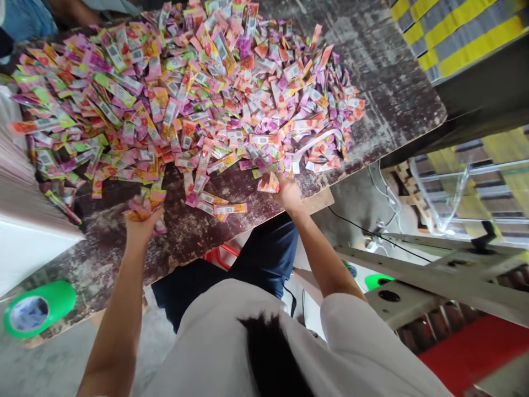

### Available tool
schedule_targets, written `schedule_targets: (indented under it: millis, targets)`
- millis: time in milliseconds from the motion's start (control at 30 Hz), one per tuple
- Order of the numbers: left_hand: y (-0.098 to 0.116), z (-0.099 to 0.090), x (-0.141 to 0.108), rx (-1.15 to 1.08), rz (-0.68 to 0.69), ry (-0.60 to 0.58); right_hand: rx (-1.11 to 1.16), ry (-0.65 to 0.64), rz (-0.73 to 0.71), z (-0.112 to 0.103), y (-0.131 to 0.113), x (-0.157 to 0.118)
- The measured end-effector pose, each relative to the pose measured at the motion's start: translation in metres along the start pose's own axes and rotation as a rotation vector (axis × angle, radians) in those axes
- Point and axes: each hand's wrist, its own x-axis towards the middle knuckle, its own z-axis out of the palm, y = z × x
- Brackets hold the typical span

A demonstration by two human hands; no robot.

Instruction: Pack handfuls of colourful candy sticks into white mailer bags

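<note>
Many small colourful wrapped packets (215, 94) lie in a wide heap on a worn dark table (384, 82). My left hand (142, 223) is closed around a bunch of several packets, just below the heap's left part. At the heap's near right edge, my right hand (288, 193) has its fingers closed on an orange and pink packet (268, 182). A few loose packets (230, 209) lie on the table between my two hands.
A green tape roll (39, 309) sits at the table's near left corner. White cloth or plastic (33, 220) borders the left. Right of the table are a metal machine frame (413, 270), cables and yellow-striped stacks (467, 33). Part of another person (28, 19) shows at top left.
</note>
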Motion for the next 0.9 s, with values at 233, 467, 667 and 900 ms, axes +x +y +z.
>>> schedule_targets:
  millis: [233,467,667,900]
  targets:
    - [0.025,0.056,0.003,-0.155,-0.064,-0.117,-0.122,-0.083,-0.169,0.023,-0.028,0.009]
    - [0.023,0.061,0.021,0.008,-0.092,0.021,0.176,-0.002,-0.209,0.018,-0.005,0.002]
    - [0.037,0.111,0.004,0.811,0.219,-0.209,-0.027,-0.075,-0.482,0.029,-0.009,0.018]
    - [0.03,0.123,-0.011,0.94,0.359,-0.193,-0.104,-0.033,-0.331,0.044,-0.013,-0.003]
